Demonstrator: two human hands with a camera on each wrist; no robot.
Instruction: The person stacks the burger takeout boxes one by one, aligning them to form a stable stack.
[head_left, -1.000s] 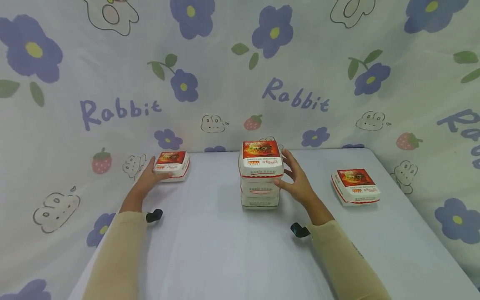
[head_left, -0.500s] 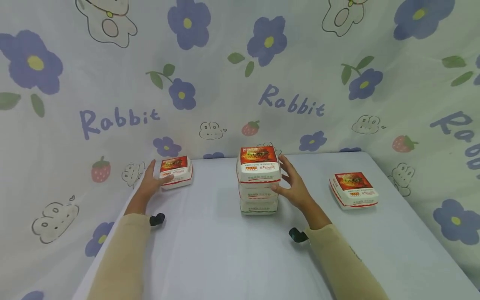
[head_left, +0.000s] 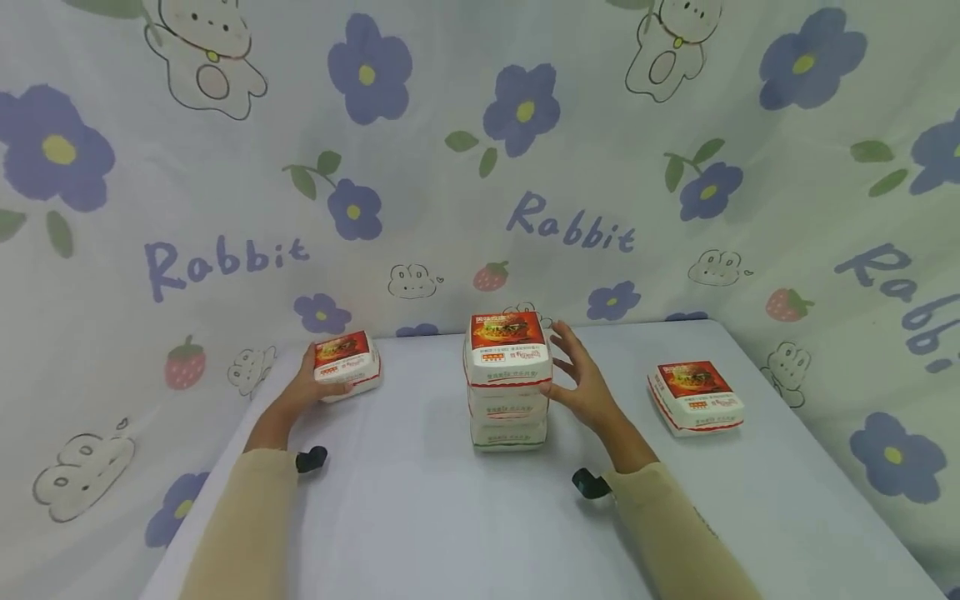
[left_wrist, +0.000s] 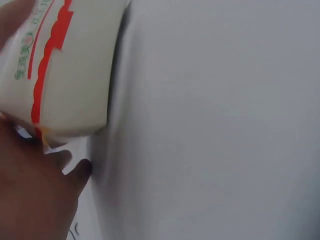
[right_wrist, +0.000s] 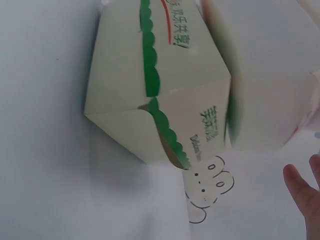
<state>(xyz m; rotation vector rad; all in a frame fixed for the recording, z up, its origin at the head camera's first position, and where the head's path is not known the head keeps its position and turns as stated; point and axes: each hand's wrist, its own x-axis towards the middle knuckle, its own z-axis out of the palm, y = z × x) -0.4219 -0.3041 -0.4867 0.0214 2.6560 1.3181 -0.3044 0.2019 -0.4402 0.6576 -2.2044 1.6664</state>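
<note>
At the back left of the table, my left hand [head_left: 302, 388] grips a white burger box [head_left: 347, 364] with a red burger picture on its lid. Its thumb lies along the front and the fingers are round the left side. In the left wrist view, the box's red-striped side [left_wrist: 75, 65] shows close to the cloth. Three such boxes make a stack [head_left: 508, 379] in the middle; the bottom one [right_wrist: 190, 65] carries a green scalloped stripe. Beside the stack's right side is my right hand [head_left: 588, 387], fingers spread, thumb right at the top box's front corner.
Another burger box [head_left: 696, 398] sits alone on the right of the white-covered table [head_left: 420, 517]. Behind and to both sides hangs a printed cloth [head_left: 420, 167] with flowers and rabbits. Dark wrist cameras [head_left: 591, 483] stick out from the sleeves.
The head view has tilted up, so everything sits lower in it. The left box has turned a little in the left hand. My right hand stays beside the stack.
</note>
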